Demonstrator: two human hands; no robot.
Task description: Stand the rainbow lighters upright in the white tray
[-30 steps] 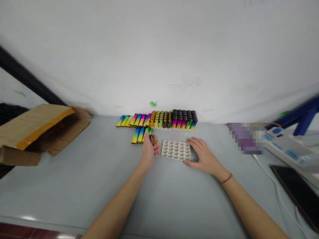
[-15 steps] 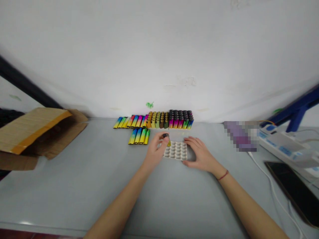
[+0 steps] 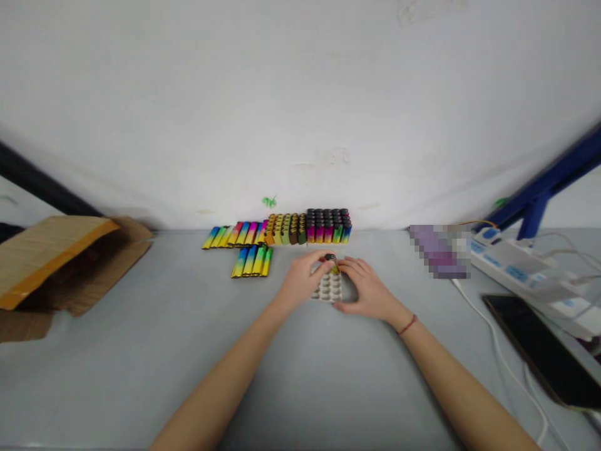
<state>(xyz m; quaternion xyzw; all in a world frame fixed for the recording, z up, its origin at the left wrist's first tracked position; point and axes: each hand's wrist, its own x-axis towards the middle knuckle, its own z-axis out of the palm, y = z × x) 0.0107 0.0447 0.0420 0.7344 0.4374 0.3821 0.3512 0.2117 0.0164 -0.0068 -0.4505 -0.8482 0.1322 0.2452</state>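
Note:
A small white tray (image 3: 328, 289) with rows of oval pockets lies on the grey table in front of me. My left hand (image 3: 303, 280) pinches a lighter (image 3: 331, 262) with a black cap and yellow body, held upright over the tray's far edge. My right hand (image 3: 366, 286) rests on the tray's right side, its fingers curved against the tray and reaching the lighter. Behind, by the wall, a full tray of upright lighters (image 3: 307, 227) stands, with rainbow-coloured lighters (image 3: 232, 236) lying flat to its left and a small group of loose lighters (image 3: 251, 260) in front.
An open cardboard box (image 3: 56, 263) lies on its side at the left. On the right are a white power strip (image 3: 516, 270), white cables, a dark phone (image 3: 539, 347) and a purple blurred object (image 3: 439, 250). A white wall closes the table's back edge.
My left hand took a lighter from the loose group and carried it right to the small tray. My right hand closed in on the tray. The view shifted slightly right.

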